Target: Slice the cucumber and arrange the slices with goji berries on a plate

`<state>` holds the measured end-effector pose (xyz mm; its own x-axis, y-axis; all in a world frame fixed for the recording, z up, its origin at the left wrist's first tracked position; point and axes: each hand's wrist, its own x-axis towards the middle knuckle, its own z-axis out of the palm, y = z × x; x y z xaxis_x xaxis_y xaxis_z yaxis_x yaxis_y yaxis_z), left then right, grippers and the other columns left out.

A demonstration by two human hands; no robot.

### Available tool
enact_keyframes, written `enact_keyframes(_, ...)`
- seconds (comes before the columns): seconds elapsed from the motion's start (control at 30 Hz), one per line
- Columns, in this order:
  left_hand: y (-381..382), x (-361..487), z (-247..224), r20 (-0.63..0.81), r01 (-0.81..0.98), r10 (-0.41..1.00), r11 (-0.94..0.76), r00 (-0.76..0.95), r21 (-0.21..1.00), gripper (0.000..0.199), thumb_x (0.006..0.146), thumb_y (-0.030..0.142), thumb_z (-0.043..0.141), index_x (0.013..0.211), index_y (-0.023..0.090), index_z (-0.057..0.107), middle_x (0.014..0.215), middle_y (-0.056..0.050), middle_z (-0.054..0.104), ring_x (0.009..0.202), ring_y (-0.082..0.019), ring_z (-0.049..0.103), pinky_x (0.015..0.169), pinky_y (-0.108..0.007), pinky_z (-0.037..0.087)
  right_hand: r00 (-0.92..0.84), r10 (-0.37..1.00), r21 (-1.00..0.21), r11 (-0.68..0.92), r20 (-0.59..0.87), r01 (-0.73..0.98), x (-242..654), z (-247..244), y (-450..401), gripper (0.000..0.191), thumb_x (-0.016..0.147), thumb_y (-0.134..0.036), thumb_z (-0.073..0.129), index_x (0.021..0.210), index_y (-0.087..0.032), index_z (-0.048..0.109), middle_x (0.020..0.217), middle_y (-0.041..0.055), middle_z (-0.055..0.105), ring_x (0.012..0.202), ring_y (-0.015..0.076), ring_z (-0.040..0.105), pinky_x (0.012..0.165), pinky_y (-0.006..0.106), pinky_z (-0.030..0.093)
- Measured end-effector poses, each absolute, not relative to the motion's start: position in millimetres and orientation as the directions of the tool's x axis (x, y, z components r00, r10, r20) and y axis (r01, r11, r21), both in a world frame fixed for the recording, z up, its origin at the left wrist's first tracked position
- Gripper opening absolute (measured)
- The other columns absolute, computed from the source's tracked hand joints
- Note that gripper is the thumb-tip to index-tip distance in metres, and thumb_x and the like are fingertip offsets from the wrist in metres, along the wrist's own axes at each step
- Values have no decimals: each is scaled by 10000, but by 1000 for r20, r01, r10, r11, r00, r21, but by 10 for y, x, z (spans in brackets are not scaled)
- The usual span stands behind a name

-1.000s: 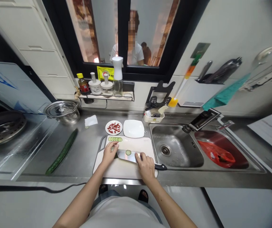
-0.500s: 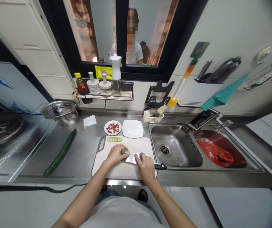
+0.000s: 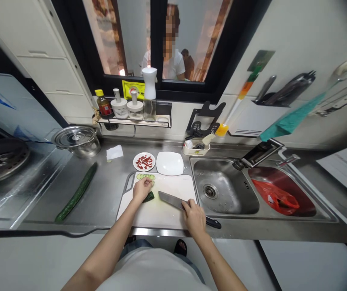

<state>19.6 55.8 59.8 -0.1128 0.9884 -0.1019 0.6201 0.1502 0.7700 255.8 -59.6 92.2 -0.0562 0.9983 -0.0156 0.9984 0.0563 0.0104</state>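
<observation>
My left hand (image 3: 142, 189) is closed in a pinch over the upper left of the white cutting board (image 3: 167, 220), with a thin cucumber slice (image 3: 152, 183) at its fingertips. Just above it lies a row of cucumber slices (image 3: 143, 176). A short dark-green cucumber piece (image 3: 149, 197) rests on the board, partly hidden by that hand. My right hand (image 3: 195, 217) grips a kitchen knife (image 3: 171, 199) around the heel of its blade. The blade points left over the board, and the black handle sticks out past the board's right edge.
A whole cucumber (image 3: 76, 193) lies on the steel counter to the left. Behind the board stand a plate of red pieces (image 3: 135, 165) and a white square plate (image 3: 169, 163). To the right is a double sink (image 3: 224, 198) with a red bag (image 3: 278, 200). A lidded pot (image 3: 84, 146) stands back left.
My left hand has moved up and left towards the slice row, leaving the cucumber piece on the board. My right hand has shifted right and down with the knife, its blade now angled.
</observation>
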Motion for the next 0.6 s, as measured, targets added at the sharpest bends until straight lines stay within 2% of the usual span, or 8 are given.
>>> enact_keyframes(0.27, 889, 317, 415, -112, 719, 989, 144, -92, 680, 186, 762, 247, 608, 933, 206, 668, 808, -28, 690, 775, -162, 610, 698, -256, 420, 38, 999, -70, -39, -16, 997, 2580, 964, -607, 268, 868, -183, 478, 1051, -263, 656, 914, 34, 569, 721, 125, 520, 646, 258, 308)
enact_keyframes(0.43, 989, 346, 405, -66, 766, 997, 67, -32, 639, 245, 777, 195, 575, 1013, 191, 641, 841, -39, 685, 773, -165, 595, 713, -257, 406, 48, 998, -101, -51, -29, 994, 2557, 996, -631, 270, 887, -195, 454, 1042, -257, 665, 901, 35, 572, 743, 126, 532, 653, 248, 322)
enact_keyframes(0.6, 974, 297, 374, 17, 818, 999, -50, 49, 573, 275, 791, 259, 597, 1052, 178, 627, 935, -71, 664, 867, -197, 573, 763, -278, 394, 56, 998, -132, -58, -25, 989, 2559, 997, -642, 273, 870, -173, 473, 1050, -250, 663, 922, 35, 580, 766, 128, 539, 668, 244, 335)
